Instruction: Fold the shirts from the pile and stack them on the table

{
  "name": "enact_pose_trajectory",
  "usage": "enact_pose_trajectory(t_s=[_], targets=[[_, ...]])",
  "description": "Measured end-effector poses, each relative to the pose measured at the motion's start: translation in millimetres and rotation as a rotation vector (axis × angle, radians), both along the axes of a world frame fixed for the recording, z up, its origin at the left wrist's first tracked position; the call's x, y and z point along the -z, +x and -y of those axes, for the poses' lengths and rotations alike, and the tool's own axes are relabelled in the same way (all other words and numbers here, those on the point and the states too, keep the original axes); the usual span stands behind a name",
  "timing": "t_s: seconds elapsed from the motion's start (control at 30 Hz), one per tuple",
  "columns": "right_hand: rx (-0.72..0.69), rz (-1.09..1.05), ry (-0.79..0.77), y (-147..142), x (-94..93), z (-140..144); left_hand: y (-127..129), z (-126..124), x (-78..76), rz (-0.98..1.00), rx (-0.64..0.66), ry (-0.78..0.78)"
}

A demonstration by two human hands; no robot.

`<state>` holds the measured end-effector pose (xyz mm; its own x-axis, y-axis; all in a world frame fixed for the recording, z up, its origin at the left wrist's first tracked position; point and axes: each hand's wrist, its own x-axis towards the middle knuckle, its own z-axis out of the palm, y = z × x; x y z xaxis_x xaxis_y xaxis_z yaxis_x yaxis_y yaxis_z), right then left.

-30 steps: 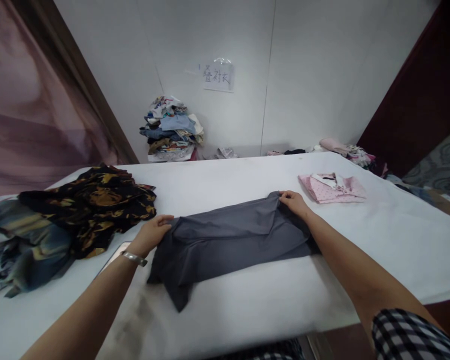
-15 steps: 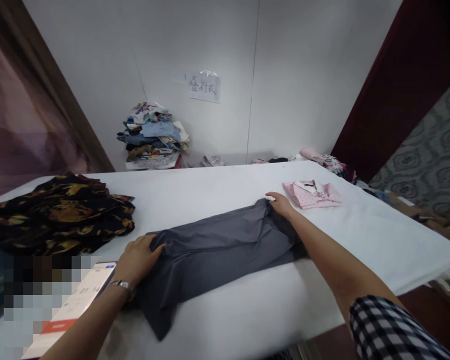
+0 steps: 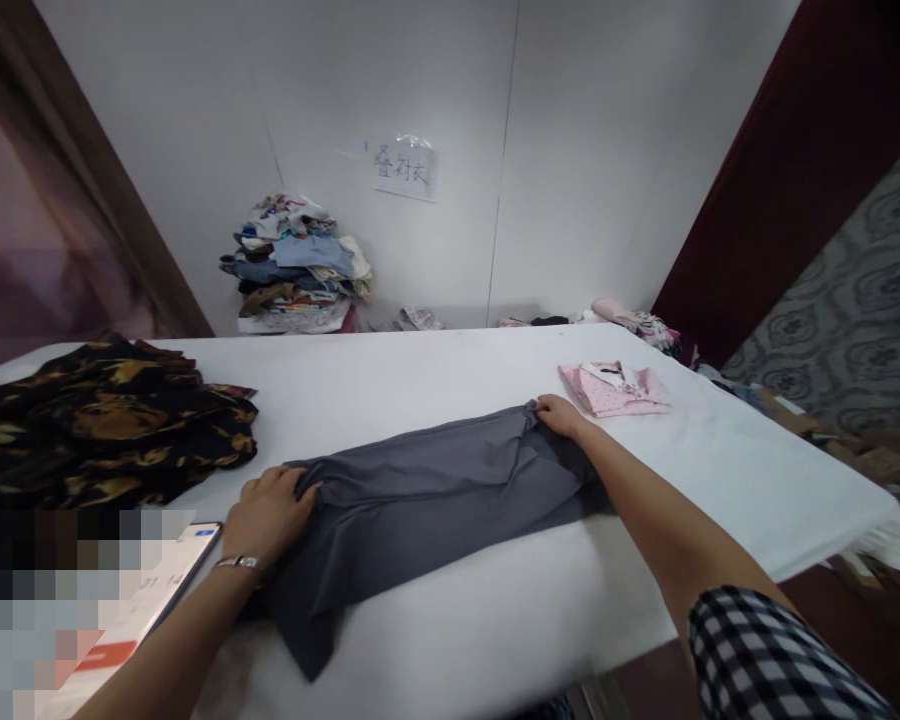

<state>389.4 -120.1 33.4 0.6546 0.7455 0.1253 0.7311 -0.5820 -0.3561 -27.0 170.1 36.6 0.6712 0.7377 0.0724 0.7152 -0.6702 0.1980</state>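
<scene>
- Right hand (image 3: 561,416): thumb and fingertips pinched together on the far right corner of the grey garment (image 3: 435,480);
- Left hand (image 3: 268,515): over the garment's left end, thumb spread from the fingers and touching cloth; fingertips partly hidden, can't tell if they're clamped;
- Grey garment: stretched lengthwise between both hands on the white table (image 3: 375,385); creased, pointed flap at its near left;
- Metal bracelet (image 3: 238,563): on the left wrist, just left of the garment; checked sleeve (image 3: 772,660): right arm, to the garment's near right;
- Phone (image 3: 184,560): left of the garment, beside the left forearm; part pixelated;
- Pink dotted shirt (image 3: 622,392): folded, white collar, beyond the garment's right end;
- Black-and-gold cloth (image 3: 120,420): crumpled, left of the garment; clothes stack (image 3: 300,265): well beyond it, back left;
</scene>
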Motion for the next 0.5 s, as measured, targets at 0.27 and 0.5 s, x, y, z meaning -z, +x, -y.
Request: enact_pose_trajectory(t_s=[0.27, 0.5], targets=[[-0.134, 0.09, 0.106, -35, 0.6, -7, 2, 2, 0.7, -0.03, -0.016, 0.054], [-0.123, 0.067, -0.023, -40, 19.4, -1, 5, 2, -21.4, 0.201, -0.072, -0.242]])
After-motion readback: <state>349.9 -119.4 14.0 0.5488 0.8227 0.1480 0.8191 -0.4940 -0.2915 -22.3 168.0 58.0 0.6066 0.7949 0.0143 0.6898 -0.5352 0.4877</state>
